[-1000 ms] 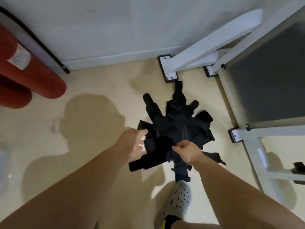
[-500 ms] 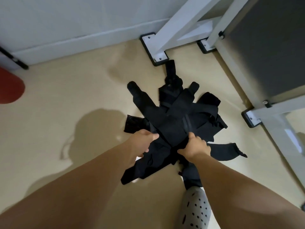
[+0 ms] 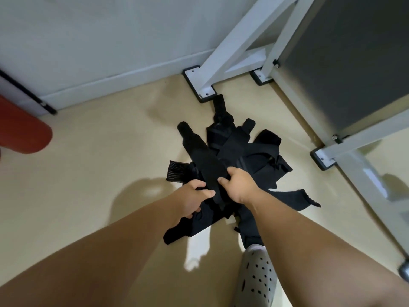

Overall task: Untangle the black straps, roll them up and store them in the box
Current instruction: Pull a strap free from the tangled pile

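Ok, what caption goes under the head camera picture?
Left hand and right hand hold one black strap lifted from the tangled pile on the floor.

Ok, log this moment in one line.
left hand: grips black strap | right hand: grips same strap | pile: tangled on floor | box: unseen

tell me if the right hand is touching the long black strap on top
Touching. In the head view the right hand curls its fingers over the near end of the long black strap, with no gap.
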